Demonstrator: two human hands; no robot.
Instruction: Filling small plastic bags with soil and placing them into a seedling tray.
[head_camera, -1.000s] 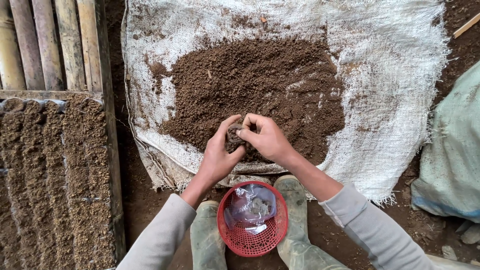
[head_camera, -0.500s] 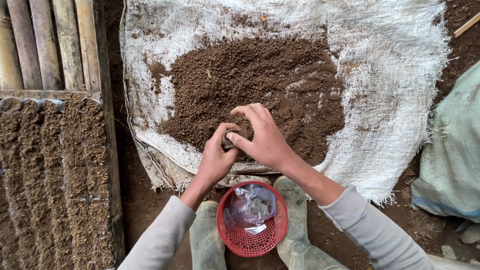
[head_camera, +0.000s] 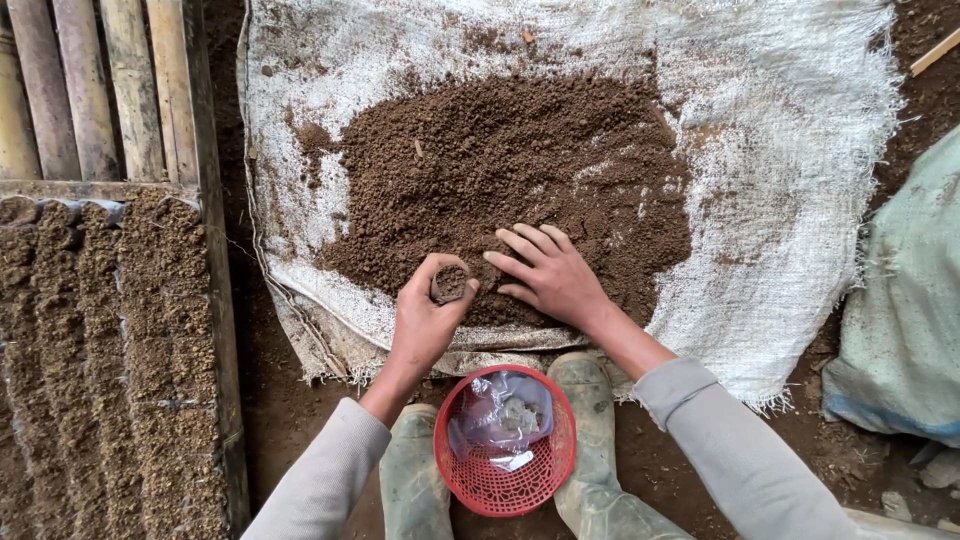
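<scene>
While left hand (head_camera: 425, 320) fingers ring a soil-filled pot (head_camera: 450, 283), right hand (head_camera: 550, 275) splayed on soil (head_camera: 500, 160), red basket (head_camera: 505, 440) below.

I see crumbly matt soil (head_camera: 500, 170) on coarse woven sack (head_camera: 780, 150), a red plastic mesh basket (head_camera: 480, 485), rough bamboo (head_camera: 100, 90).
</scene>
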